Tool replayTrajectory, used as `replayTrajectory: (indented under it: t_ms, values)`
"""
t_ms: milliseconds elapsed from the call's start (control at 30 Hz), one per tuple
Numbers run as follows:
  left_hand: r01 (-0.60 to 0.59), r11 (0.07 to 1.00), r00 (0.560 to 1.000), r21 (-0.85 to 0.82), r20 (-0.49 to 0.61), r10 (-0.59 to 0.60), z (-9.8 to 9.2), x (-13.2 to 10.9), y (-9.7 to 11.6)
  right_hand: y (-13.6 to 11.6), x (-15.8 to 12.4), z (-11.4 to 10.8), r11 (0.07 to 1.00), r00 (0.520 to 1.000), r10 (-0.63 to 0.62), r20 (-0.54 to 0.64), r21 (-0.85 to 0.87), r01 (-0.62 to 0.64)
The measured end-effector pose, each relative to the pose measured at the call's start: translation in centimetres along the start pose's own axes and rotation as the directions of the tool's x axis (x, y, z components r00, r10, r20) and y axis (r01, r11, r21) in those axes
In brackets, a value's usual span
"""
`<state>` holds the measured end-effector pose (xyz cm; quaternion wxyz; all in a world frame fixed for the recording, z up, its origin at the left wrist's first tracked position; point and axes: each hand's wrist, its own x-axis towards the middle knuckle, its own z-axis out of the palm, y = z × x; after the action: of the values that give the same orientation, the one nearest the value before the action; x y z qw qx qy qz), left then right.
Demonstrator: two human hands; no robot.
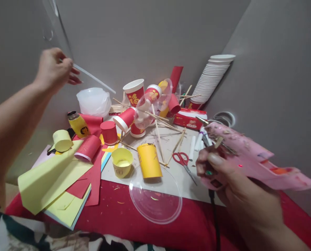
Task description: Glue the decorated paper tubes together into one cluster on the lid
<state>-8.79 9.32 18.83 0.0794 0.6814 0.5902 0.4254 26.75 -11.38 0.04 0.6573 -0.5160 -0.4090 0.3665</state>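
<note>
Gold "福" reads on the red paper cup (pixel 134 96), print on the red box (pixel 181 120) too small; pale board (pixel 194 191) on red cloth (pixel 111 216), grey wall (pixel 145 35) behind. Hands wide apart with air between: left hand (pixel 57 66) pinches a white stick (pixel 95 77) up at left, right hand (pixel 239 184) grips a pink glue gun (pixel 239 146) at right front. Clear lid (pixel 168 205) overlaps the board's near edge onto a strip of cloth.

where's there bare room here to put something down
On the red cloth, there's room between the clear lid and the black cord below the right hand. A scrap-flecked patch lies between the lid and the paper sheets. The back of the board is crowded with red cups and wooden sticks.
</note>
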Motion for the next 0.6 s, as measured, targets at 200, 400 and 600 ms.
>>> replayTrajectory:
  t_ms: [200, 400, 600]
  values:
    - [-0.198, 0.933, 0.972, -0.301, -0.182, 0.148, -1.9, -7.0, 4.6, -0.8, 0.2, 0.7, 0.979, 1.0, -0.003, -0.011, 0.205, 0.005]
    - [-0.122, 0.753, 0.988, -0.647, -0.008, 0.153, 3.9, -13.0, 6.5, -0.6, 0.9, 1.6, 0.945, 0.999, -0.033, 0.014, 0.326, 0.026]
    - [-0.194, 0.583, 0.961, -0.789, -0.032, 0.275, 7.9, -14.4, 6.3, -0.3, 1.5, 1.4, 0.92, 0.979, -0.01, 0.204, 0.386, -0.071]
